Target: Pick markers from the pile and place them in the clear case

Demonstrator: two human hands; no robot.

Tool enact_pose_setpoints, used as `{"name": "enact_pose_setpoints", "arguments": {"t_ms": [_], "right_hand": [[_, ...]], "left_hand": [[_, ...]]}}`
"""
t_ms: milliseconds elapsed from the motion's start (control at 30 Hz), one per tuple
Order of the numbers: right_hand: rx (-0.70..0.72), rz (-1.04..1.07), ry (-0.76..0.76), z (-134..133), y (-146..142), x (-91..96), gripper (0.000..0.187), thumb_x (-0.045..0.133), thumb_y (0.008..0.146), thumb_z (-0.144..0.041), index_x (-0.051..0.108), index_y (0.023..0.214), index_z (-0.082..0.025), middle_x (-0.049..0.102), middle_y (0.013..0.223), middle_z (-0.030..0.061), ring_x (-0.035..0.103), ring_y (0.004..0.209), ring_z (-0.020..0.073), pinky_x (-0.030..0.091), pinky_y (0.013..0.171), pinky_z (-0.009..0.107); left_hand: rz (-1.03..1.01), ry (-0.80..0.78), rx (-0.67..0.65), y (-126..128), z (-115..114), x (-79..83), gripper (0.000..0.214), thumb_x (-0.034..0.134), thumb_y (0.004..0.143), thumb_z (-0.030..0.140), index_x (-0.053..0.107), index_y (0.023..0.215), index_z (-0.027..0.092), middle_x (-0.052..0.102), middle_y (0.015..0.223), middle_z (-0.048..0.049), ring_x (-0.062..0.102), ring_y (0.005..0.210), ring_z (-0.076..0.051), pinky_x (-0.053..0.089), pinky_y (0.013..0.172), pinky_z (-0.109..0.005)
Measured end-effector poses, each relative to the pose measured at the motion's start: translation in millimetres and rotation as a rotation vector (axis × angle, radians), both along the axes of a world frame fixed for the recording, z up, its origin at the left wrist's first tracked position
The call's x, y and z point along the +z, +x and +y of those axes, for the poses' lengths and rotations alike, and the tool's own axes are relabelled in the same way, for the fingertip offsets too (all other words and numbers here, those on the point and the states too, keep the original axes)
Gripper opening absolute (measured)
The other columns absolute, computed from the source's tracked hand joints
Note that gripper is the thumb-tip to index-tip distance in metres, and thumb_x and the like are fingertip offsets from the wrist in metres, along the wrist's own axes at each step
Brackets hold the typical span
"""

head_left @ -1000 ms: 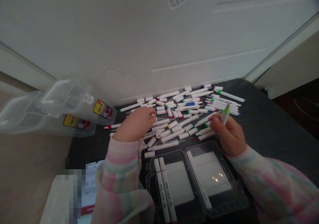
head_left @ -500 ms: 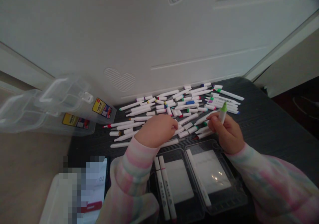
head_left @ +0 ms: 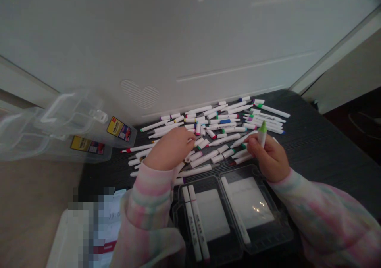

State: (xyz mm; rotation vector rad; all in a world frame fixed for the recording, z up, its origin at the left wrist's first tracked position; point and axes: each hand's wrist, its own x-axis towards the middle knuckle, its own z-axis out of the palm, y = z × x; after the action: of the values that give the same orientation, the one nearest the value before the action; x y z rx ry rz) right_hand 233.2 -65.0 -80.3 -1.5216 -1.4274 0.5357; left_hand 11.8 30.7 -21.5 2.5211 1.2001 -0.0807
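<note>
Fingers of the right hand pinch the green-tipped marker, tip up.

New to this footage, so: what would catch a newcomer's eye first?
White markers with coloured caps lie scattered across the dark table. The right hand holds a green-tipped marker upright at the pile's near edge; the left hand rests on the pile, behind an open clear case.

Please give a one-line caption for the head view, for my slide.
Right hand holds a green-capped white marker upright while left hand rests on scattered white markers beside an open clear plastic case.
</note>
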Motion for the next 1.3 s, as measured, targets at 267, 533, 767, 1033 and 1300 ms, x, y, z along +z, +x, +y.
{"name": "enact_pose_setpoints", "arguments": {"t_ms": [267, 533, 767, 1033, 1300], "right_hand": [[0.02, -0.019, -0.008, 1.2, -0.6, 0.7, 0.016, 0.044, 0.081, -0.03, 0.053, 0.074, -0.018, 0.044, 0.055, -0.0034, 0.041, 0.05, 0.0091, 0.031, 0.049, 0.024], [0.064, -0.178, -0.007, 2.5, -3.3, 7.9, 0.015, 0.046, 0.079, -0.027, 0.052, 0.068, -0.018, 0.046, 0.053, -0.0031, 0.04, 0.048, 0.009, 0.031, 0.046, 0.023], [0.069, -0.193, -0.014, 2.3, -3.6, 7.5, 0.01, 0.047, 0.079, -0.027, 0.054, 0.077, -0.02, 0.054, 0.064, -0.0002, 0.048, 0.057, 0.0119, 0.037, 0.053, 0.025], [0.088, -0.184, -0.023, 2.0, -3.5, 6.9, 0.011, 0.047, 0.079, -0.027, 0.055, 0.077, -0.019, 0.055, 0.063, -0.0008, 0.047, 0.055, 0.0112, 0.035, 0.053, 0.025], [0.083, -0.194, -0.037, 1.9, -3.3, 7.9, 0.013, 0.047, 0.079, -0.029, 0.055, 0.077, -0.019, 0.054, 0.061, -0.0008, 0.046, 0.054, 0.0114, 0.035, 0.051, 0.025]], "left_hand": [[0.018, -0.042, 0.148, -18.3, 0.8, 20.0, 0.029, 0.038, 0.078, 0.029, 0.064, 0.085, 0.017, 0.063, 0.089, -0.0031, 0.055, 0.082, -0.016, 0.041, 0.073, -0.025], [-0.016, -0.03, 0.152, -22.9, -3.2, 29.6, 0.028, 0.038, 0.078, 0.031, 0.061, 0.089, 0.019, 0.062, 0.092, -0.0011, 0.055, 0.083, -0.015, 0.04, 0.072, -0.024], [-0.026, -0.006, 0.214, -24.1, -3.6, 31.6, 0.027, 0.039, 0.078, 0.031, 0.061, 0.089, 0.019, 0.062, 0.093, -0.0011, 0.055, 0.084, -0.014, 0.04, 0.072, -0.023], [0.152, -0.044, 0.224, -27.5, 6.0, 19.6, 0.023, 0.042, 0.073, 0.027, 0.062, 0.072, 0.017, 0.064, 0.076, -0.0022, 0.055, 0.07, -0.014, 0.038, 0.059, -0.022], [0.18, -0.084, 0.134, -4.3, 7.6, -10.0, 0.022, 0.045, 0.07, 0.024, 0.065, 0.072, 0.018, 0.065, 0.077, -0.0059, 0.057, 0.074, -0.018, 0.04, 0.064, -0.027]]}}
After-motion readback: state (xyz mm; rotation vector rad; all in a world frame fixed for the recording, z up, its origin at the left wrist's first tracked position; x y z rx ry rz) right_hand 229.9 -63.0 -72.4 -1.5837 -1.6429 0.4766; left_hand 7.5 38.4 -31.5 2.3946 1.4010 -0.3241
